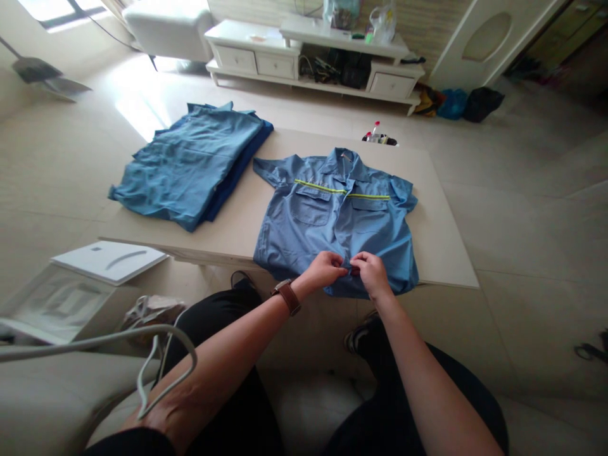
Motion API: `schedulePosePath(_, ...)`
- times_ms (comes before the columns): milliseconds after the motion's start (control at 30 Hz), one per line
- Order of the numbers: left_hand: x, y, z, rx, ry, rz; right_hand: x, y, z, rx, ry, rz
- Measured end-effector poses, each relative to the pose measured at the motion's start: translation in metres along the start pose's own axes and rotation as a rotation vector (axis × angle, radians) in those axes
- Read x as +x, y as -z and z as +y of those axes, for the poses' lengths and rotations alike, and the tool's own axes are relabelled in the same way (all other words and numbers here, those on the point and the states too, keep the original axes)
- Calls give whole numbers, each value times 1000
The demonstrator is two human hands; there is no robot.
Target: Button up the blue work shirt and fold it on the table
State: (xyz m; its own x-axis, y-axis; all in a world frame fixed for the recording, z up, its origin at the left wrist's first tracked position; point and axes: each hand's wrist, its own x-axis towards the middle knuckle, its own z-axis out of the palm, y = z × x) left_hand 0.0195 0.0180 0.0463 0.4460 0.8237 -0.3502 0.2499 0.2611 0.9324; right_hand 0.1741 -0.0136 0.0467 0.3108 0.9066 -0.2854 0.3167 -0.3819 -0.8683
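Note:
A blue short-sleeved work shirt (313, 209) lies front side up on the pale table (437, 234), its collar toward the far edge and a yellow stripe across the chest. The hem hangs a little over the near edge. My left hand (325, 269), with a brown watch strap at the wrist, pinches the front placket near the hem. Close beside it on the right, my right hand (370, 271) pinches the same placket. Both sets of fingers are closed on the cloth; any button between them is too small to make out.
A stack of folded blue garments (185, 158) lies on the table's left part. Bottles with red caps (376, 128) stand beyond the far edge. A white box (111, 261) sits at the lower left, near a looped grey cable (190, 345). A TV cabinet (280, 66) stands behind.

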Motion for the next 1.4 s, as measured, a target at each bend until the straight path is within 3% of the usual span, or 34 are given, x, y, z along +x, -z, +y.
schedulePosePath(133,-9,0,-7,124,-19,-91,-5,3,-4,-271,248,126)
schedulePosePath(233,-19,-2,-15,248,-31,-187,-6,0,-1,-395,357,111)
schedulePosePath(367,-29,-7,-21,334,-28,-290,-4,-9,13,-551,340,49)
schedulePosePath(500,-34,-11,-23,360,-61,-309,-3,-14,23,-677,297,-1)
schedulePosePath(767,-30,-7,-22,494,-71,-344,-6,-10,15,-599,263,84)
schedulePosePath(867,-26,-4,-17,576,1,-287,-8,-8,9,-569,262,111)
schedulePosePath(967,-18,0,-12,616,52,-122,-10,-7,5,-553,257,112)
schedulePosePath(1133,0,0,-14,656,5,117,-11,-2,6,-535,299,96)
schedulePosePath(1400,16,-17,-19,662,-36,164,-8,4,11,-512,385,54)
